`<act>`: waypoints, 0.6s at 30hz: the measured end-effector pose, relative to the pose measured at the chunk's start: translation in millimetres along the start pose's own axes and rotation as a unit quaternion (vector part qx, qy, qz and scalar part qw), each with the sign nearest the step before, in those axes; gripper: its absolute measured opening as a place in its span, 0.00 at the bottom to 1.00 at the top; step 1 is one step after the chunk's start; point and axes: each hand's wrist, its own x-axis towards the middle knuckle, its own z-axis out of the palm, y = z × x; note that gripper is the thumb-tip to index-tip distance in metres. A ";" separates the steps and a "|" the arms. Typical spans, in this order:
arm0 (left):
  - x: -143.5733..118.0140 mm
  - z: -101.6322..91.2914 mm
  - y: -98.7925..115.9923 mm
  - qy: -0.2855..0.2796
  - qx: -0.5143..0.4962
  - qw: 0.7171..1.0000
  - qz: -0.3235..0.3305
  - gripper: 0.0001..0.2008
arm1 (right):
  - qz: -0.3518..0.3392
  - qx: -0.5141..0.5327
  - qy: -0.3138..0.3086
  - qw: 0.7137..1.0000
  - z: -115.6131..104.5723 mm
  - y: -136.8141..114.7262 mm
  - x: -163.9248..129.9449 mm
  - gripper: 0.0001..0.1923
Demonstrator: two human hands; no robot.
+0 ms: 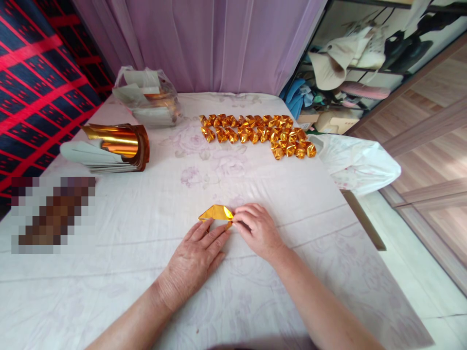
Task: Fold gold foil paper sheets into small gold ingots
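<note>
Table (153,291), covered with a white cloth printed with faint flowers. On it we count:
- one piece of gold paper (216,213), partly folded, at the fingertips of both our hands;
- rows of folded gold pieces (257,133), well beyond our hands, toward the right;
- a curled stack of gold sheets (113,146), far to the left of the left hand;
- a clear bag of paper (149,97), beyond that stack;
- a white plastic bag (359,165), at the right edge, past the right hand.
</note>
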 end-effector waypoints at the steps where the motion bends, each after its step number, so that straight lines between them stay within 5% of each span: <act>1: -0.2 0.2 -0.3 -0.001 -0.004 1.000 0.001 0.19 | 0.001 -0.002 -0.001 1.000 0.0 -0.1 0.0 0.06; 18: -0.4 -0.1 -2.9 -0.009 0.008 1.000 0.012 0.18 | -0.015 0.010 -0.047 0.999 -1.2 2.1 -4.3 0.06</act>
